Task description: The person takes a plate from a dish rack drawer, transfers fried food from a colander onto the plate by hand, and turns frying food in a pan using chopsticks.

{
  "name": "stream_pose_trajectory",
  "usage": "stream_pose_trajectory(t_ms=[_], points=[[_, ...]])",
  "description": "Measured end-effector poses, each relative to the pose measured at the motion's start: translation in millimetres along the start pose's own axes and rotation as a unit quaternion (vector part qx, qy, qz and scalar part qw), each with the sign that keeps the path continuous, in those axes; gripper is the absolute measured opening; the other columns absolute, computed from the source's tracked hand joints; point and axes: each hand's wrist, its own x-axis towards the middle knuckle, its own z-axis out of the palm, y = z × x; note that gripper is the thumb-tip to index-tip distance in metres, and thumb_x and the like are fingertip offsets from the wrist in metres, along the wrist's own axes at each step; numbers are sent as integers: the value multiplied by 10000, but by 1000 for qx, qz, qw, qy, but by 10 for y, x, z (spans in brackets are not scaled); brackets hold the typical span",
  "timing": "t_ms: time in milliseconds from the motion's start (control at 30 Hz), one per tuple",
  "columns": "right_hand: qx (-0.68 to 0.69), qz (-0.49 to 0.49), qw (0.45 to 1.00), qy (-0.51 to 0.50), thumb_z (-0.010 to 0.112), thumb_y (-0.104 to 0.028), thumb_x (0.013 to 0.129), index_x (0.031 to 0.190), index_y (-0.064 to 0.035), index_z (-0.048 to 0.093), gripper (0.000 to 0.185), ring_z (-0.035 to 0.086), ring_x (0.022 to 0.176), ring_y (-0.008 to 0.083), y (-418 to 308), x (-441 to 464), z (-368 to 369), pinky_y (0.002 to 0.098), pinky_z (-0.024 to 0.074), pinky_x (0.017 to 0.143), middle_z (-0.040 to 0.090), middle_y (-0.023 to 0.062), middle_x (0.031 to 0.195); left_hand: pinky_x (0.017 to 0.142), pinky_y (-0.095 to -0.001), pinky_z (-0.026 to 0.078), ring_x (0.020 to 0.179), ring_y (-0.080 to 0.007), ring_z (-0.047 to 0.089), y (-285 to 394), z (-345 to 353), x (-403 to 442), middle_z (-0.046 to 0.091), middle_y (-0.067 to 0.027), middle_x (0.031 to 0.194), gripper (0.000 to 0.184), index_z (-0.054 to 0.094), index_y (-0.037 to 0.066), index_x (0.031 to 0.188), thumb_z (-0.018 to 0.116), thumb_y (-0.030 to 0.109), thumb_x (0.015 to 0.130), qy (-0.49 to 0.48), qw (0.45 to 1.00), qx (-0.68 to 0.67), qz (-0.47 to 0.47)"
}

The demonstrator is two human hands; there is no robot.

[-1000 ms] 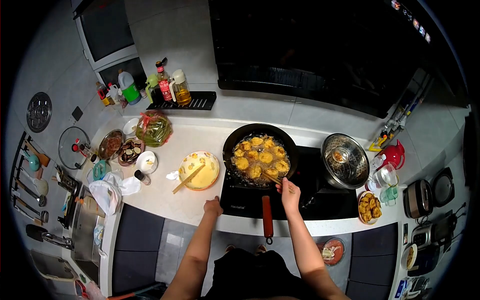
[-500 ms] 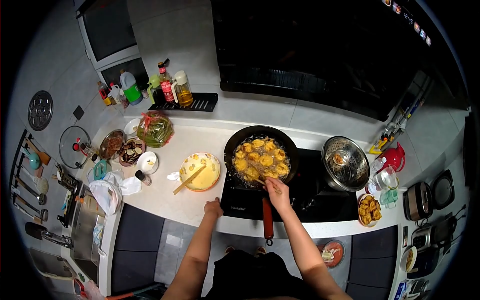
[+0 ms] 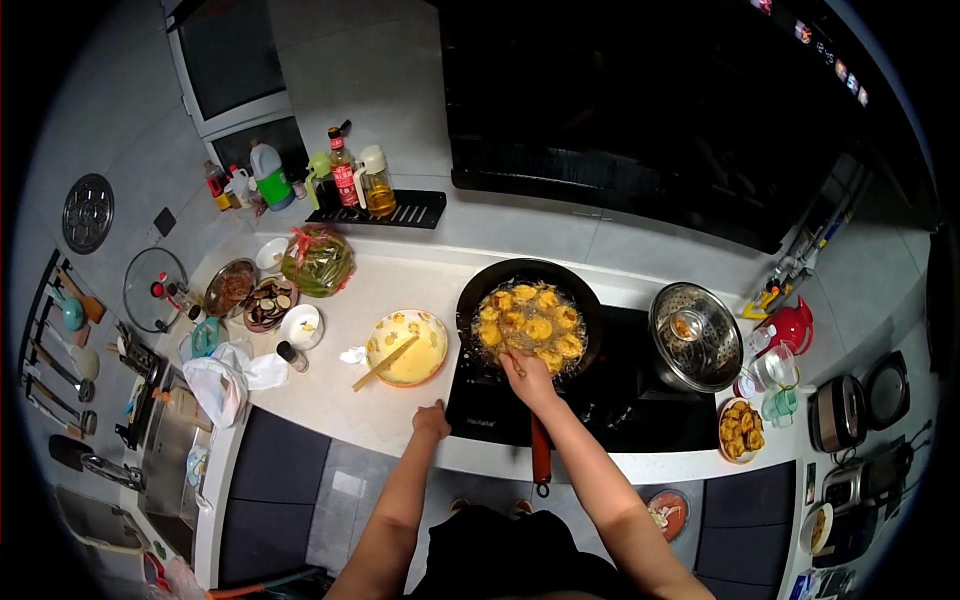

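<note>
My right hand (image 3: 526, 378) is closed round chopsticks (image 3: 508, 345), whose tips reach into the near left part of a dark frying pan (image 3: 592, 340). Golden battered pieces (image 3: 538, 328) fry in bubbling oil there. The pan's red-brown handle (image 3: 541, 455) points toward me, below my right wrist. My left hand (image 3: 431, 421) rests at the counter's front edge, left of the black hob (image 3: 490, 425), holding nothing; its fingers are partly hidden. Just beyond it stands a patterned bowl (image 3: 440, 365) of yellow batter, with a pair of wooden chopsticks (image 3: 385, 364) lying across its rim.
A steel colander (image 3: 735, 345) stands on the hob's right side. Beside it is a bowl of fried pieces (image 3: 741, 432). To the left are a plate of dark slices (image 3: 270, 303), a white bowl (image 3: 301, 326), a small jar (image 3: 291, 356) and bagged green vegetables (image 3: 318, 265).
My right hand has shifted left with the chopsticks, toward the pan's near left side. My left hand stays at the counter edge. The whole view has shifted slightly.
</note>
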Motion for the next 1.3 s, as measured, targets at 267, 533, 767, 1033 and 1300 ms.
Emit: stream_pose_trajectory(t_ms=[267,533,767,1033,1300], points=[[15,81,996,46,550,-221,874,906,61,610,290,617,663,231,148,-43,-134,324,472,591,618,148,722,846,-360,465,1025,-330,564,-18,1,-13,577,-215,1086,521,379,10,1221,508,183,746,9,1000,3,8],[420,320,808,261,481,-267,915,898,59,560,336,636,640,170,530,-15,-237,230,517,532,632,129,776,838,-359,467,1008,-312,573,-28,-3,-17,586,-206,1071,514,392,25,1209,523,184,738,7,1000,11,20],[388,292,815,317,477,-275,917,882,42,573,333,632,665,155,392,-81,-414,216,512,553,624,102,801,793,-352,488,968,-300,596,0,-31,-41,595,-200,1053,493,404,19,1191,523,180,741,7,1000,14,10],[239,274,906,216,506,-267,906,854,52,606,338,617,630,139,541,-110,-248,242,487,563,619,85,740,784,-355,492,954,-293,603,-33,35,37,601,-193,1043,486,408,21,1185,527,188,744,12,1000,16,17],[285,321,890,152,496,-286,903,772,61,616,389,606,580,126,340,-122,-287,257,479,543,634,101,665,835,-353,468,961,-293,598,1,-38,-25,606,-183,1033,488,408,23,1187,525,187,743,8,1000,16,15]])
